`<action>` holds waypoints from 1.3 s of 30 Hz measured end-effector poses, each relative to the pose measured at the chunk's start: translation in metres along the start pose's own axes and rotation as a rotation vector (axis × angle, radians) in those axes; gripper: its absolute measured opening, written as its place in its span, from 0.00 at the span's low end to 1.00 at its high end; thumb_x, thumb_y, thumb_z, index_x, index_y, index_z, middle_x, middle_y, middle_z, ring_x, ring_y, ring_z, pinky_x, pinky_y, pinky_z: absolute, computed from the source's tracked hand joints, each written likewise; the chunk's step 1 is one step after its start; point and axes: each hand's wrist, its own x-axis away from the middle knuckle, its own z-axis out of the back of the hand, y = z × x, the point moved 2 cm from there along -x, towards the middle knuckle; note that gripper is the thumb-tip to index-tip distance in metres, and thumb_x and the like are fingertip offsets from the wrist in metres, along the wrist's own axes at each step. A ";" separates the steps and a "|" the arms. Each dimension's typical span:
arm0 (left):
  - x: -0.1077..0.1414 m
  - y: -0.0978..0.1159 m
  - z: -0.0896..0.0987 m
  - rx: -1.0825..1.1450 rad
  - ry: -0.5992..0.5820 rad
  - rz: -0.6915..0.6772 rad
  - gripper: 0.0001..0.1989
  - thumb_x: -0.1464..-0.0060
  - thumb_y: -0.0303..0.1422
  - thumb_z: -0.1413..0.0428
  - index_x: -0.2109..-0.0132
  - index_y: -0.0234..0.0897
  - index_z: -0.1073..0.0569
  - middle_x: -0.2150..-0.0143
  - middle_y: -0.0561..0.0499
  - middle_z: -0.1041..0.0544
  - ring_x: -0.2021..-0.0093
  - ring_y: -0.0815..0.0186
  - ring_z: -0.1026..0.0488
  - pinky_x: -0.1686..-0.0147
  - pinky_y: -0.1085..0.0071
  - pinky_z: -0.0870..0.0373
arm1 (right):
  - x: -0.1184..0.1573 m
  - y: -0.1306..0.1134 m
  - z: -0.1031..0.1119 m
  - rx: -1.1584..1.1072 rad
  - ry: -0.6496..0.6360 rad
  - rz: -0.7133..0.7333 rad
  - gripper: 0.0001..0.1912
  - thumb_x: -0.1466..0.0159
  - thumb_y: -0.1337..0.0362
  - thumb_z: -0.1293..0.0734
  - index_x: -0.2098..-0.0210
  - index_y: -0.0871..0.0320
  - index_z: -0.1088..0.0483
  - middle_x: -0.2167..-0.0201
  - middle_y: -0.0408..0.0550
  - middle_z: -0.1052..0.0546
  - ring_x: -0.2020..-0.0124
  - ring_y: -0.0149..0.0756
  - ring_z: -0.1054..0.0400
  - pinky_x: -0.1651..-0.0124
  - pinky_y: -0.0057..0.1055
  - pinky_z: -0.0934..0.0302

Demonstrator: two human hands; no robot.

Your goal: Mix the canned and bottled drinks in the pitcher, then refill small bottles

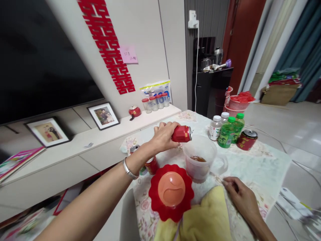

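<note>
My left hand is wrapped round a red drink can. The can lies tipped on its side, its top end pointing right over the rim of a clear plastic jug. Some brown liquid is in the jug. My right hand rests on the tablecloth, below the jug's handle and apart from it, fingers loosely curled with a gap at the thumb and nothing visible in them. Close in front of the jug sits a red scalloped dish with an orange round piece in it.
More cans stand left of the jug, partly behind my forearm. Green-capped bottles, a white-capped bottle and a dark red can stand to the right. A yellow cloth lies at the near edge. Lidded glass jars line the cabinet behind.
</note>
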 end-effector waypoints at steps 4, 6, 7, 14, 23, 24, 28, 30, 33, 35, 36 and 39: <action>0.006 -0.036 0.004 0.190 0.061 0.190 0.31 0.53 0.42 0.36 0.42 0.40 0.31 0.42 0.42 0.30 0.41 0.49 0.33 0.45 0.52 0.30 | -0.001 0.004 0.001 0.024 -0.013 -0.022 0.24 0.42 0.40 0.35 0.62 0.51 0.21 0.70 0.46 0.16 0.71 0.44 0.23 0.68 0.34 0.33; 0.011 -0.054 0.005 0.348 0.094 0.237 0.32 0.52 0.40 0.37 0.41 0.36 0.33 0.42 0.40 0.31 0.43 0.53 0.30 0.46 0.56 0.28 | -0.002 0.005 0.001 0.041 -0.017 -0.025 0.25 0.42 0.39 0.36 0.62 0.51 0.21 0.70 0.46 0.16 0.71 0.45 0.23 0.69 0.35 0.33; 0.014 -0.063 0.005 0.451 0.107 0.244 0.34 0.51 0.38 0.38 0.38 0.36 0.35 0.41 0.40 0.30 0.44 0.56 0.28 0.46 0.59 0.27 | -0.003 0.005 0.002 0.050 -0.019 -0.027 0.25 0.43 0.39 0.36 0.62 0.51 0.21 0.70 0.46 0.16 0.71 0.46 0.23 0.70 0.35 0.32; 0.025 -0.119 -0.022 0.721 0.211 0.287 0.42 0.54 0.32 0.38 0.34 0.41 0.44 0.47 0.49 0.24 0.51 0.62 0.23 0.52 0.65 0.24 | -0.007 0.008 0.004 0.066 -0.043 -0.010 0.27 0.43 0.36 0.35 0.63 0.51 0.20 0.67 0.47 0.14 0.71 0.47 0.20 0.71 0.36 0.29; 0.031 -0.140 -0.045 0.419 0.212 0.529 0.40 0.59 0.30 0.36 0.38 0.45 0.40 0.52 0.50 0.23 0.49 0.52 0.24 0.48 0.55 0.29 | -0.006 0.010 0.004 0.099 -0.054 -0.016 0.29 0.44 0.34 0.37 0.62 0.50 0.20 0.64 0.46 0.14 0.65 0.49 0.18 0.67 0.36 0.27; 0.032 -0.140 -0.047 0.382 0.189 0.537 0.42 0.58 0.30 0.36 0.36 0.46 0.41 0.51 0.49 0.23 0.48 0.51 0.25 0.46 0.55 0.30 | -0.006 0.011 0.004 0.101 -0.052 -0.008 0.29 0.44 0.34 0.37 0.63 0.50 0.20 0.65 0.46 0.14 0.65 0.49 0.19 0.67 0.36 0.27; 0.035 -0.145 -0.056 0.236 0.093 0.549 0.38 0.54 0.32 0.37 0.36 0.48 0.39 0.44 0.46 0.25 0.42 0.50 0.27 0.43 0.53 0.34 | -0.006 0.012 0.004 0.107 -0.057 -0.018 0.30 0.43 0.34 0.37 0.62 0.50 0.20 0.64 0.46 0.14 0.65 0.49 0.19 0.68 0.36 0.27; 0.036 -0.150 -0.064 0.169 0.045 0.563 0.33 0.53 0.35 0.37 0.39 0.44 0.36 0.42 0.43 0.27 0.42 0.49 0.27 0.43 0.51 0.34 | -0.006 0.012 0.004 0.102 -0.064 -0.034 0.30 0.44 0.33 0.37 0.62 0.50 0.20 0.64 0.46 0.14 0.64 0.49 0.18 0.67 0.36 0.27; 0.036 -0.157 -0.077 0.085 -0.038 0.568 0.28 0.52 0.38 0.38 0.43 0.41 0.33 0.44 0.41 0.26 0.42 0.47 0.27 0.43 0.49 0.35 | -0.006 0.014 0.003 0.096 -0.073 -0.052 0.31 0.44 0.32 0.37 0.61 0.50 0.20 0.63 0.46 0.14 0.63 0.50 0.18 0.66 0.37 0.27; 0.037 -0.160 -0.084 0.038 -0.088 0.567 0.27 0.51 0.39 0.38 0.44 0.40 0.31 0.44 0.40 0.25 0.42 0.45 0.27 0.43 0.47 0.36 | -0.006 0.016 0.003 0.093 -0.074 -0.060 0.31 0.44 0.32 0.37 0.60 0.49 0.20 0.62 0.46 0.14 0.62 0.50 0.19 0.65 0.37 0.27; 0.037 -0.161 -0.086 0.017 -0.111 0.564 0.27 0.51 0.40 0.38 0.44 0.40 0.31 0.44 0.40 0.24 0.41 0.44 0.28 0.43 0.46 0.36 | -0.006 0.016 0.003 0.091 -0.075 -0.060 0.31 0.44 0.32 0.37 0.60 0.49 0.20 0.62 0.46 0.14 0.61 0.50 0.19 0.65 0.37 0.27; 0.037 -0.163 -0.087 -0.027 -0.183 0.543 0.26 0.49 0.45 0.38 0.45 0.40 0.27 0.43 0.37 0.24 0.40 0.40 0.29 0.44 0.44 0.36 | -0.006 0.016 0.003 0.085 -0.075 -0.054 0.31 0.44 0.32 0.37 0.61 0.50 0.20 0.62 0.45 0.14 0.62 0.49 0.19 0.65 0.37 0.27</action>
